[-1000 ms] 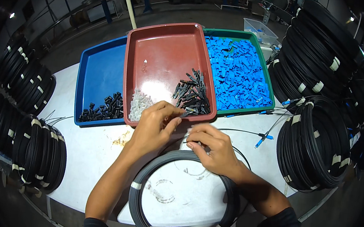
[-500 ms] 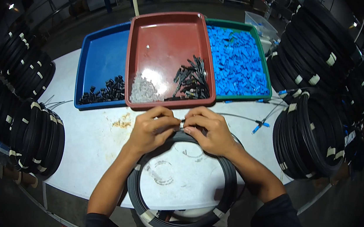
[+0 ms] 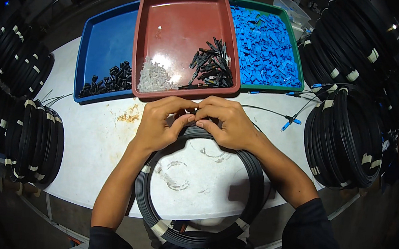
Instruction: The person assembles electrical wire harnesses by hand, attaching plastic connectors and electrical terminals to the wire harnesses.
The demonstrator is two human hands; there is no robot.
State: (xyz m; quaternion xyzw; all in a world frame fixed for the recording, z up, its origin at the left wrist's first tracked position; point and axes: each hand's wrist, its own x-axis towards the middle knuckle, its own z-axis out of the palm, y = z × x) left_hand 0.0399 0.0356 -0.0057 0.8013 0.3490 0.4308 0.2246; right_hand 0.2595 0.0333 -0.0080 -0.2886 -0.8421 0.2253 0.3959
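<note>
A black cable coil (image 3: 256,187) bound with pale tape lies flat on the white table (image 3: 91,152) right in front of me. My left hand (image 3: 161,123) and my right hand (image 3: 223,122) meet over the coil's far rim, fingertips pinched together on a small part at the cable end; the part itself is hidden by my fingers. Just beyond my hands sits a red tray (image 3: 180,26) holding a heap of clear small parts (image 3: 153,77) and a pile of black connector pieces (image 3: 212,68).
A blue tray (image 3: 104,43) with black pieces stands left of the red one, a green tray (image 3: 294,61) of blue parts to its right. Stacks of black coils (image 3: 347,134) flank the table, more coils (image 3: 30,137) at left. A thin cable with blue connectors (image 3: 288,122) trails right.
My left hand left the red tray and came back toward me. Both hands now meet over the coil's far rim, and the view has tilted closer to the table.
</note>
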